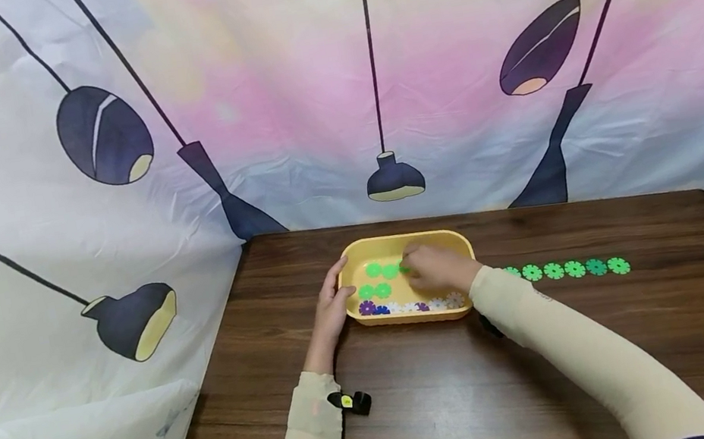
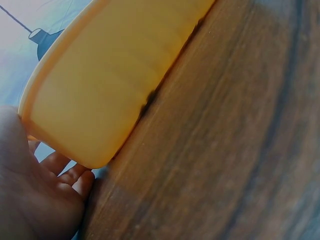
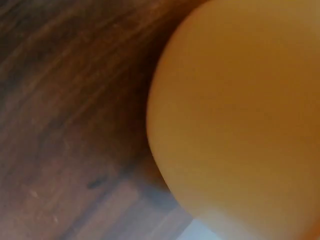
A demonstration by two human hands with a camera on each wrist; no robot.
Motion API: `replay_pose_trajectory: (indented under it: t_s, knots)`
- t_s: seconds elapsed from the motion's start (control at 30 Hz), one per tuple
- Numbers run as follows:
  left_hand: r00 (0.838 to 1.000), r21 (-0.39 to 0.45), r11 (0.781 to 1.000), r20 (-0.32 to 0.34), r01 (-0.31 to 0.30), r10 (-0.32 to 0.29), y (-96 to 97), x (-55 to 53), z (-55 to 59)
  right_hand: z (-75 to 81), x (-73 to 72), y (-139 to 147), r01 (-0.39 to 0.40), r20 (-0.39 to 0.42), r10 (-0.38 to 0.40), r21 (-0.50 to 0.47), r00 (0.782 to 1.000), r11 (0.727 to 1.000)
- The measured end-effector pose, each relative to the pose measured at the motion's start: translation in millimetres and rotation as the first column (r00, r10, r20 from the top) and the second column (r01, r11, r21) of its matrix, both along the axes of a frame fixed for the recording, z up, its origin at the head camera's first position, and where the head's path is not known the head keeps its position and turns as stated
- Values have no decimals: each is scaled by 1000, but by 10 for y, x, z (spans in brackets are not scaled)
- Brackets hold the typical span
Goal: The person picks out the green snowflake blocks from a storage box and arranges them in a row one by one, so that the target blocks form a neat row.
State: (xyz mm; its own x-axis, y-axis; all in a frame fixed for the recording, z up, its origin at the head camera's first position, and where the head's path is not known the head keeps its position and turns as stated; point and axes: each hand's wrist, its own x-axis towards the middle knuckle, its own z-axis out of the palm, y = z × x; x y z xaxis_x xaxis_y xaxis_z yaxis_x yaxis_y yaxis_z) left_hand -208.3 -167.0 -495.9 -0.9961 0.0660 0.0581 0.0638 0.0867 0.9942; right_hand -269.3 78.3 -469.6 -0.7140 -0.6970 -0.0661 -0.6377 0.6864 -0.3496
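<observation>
A yellow plastic basin (image 1: 409, 317) stands on the table, holding flower-shaped snowflake discs. My left hand (image 1: 328, 317) grips its left end, thumb at the rim and fingers round the outside; the left wrist view shows that hand (image 2: 40, 195) against the basin wall (image 2: 115, 75). Inside the basin, my right hand (image 1: 434, 268) has curled fingers pinching a green snowflake disc (image 1: 404, 268). More green discs (image 1: 374, 291) lie to its left. Purple, blue and white discs (image 1: 414, 306) lie along the near side. Only the basin's outer wall (image 3: 240, 120) shows in the right wrist view, blurred.
To the basin's right, a row of green discs (image 1: 554, 270) lies on the brown wooden table (image 1: 423, 408), partly behind the right forearm. One disc (image 1: 597, 267) is darker green. A cloth backdrop (image 1: 306, 104) printed with lamps hangs behind the table and along its left side.
</observation>
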Motion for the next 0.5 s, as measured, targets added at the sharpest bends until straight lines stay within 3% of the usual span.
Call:
replay_pose_trajectory:
  t_s: [0.1, 0.33, 0.5]
  knots:
    - [1000, 6, 1000, -3, -2, 2, 10, 11, 26, -9, 7, -24, 1, -18, 0, 19, 1000, 1000]
    - [1000, -7, 1000, 17, -12, 12, -60, -167, -266, -52, 40, -44, -53, -15, 52, -50, 999, 997]
    - [1000, -6, 1000, 3, -5, 5, -72, -180, -324, -82, 70, -48, -73, 6, 74, -105, 997, 992]
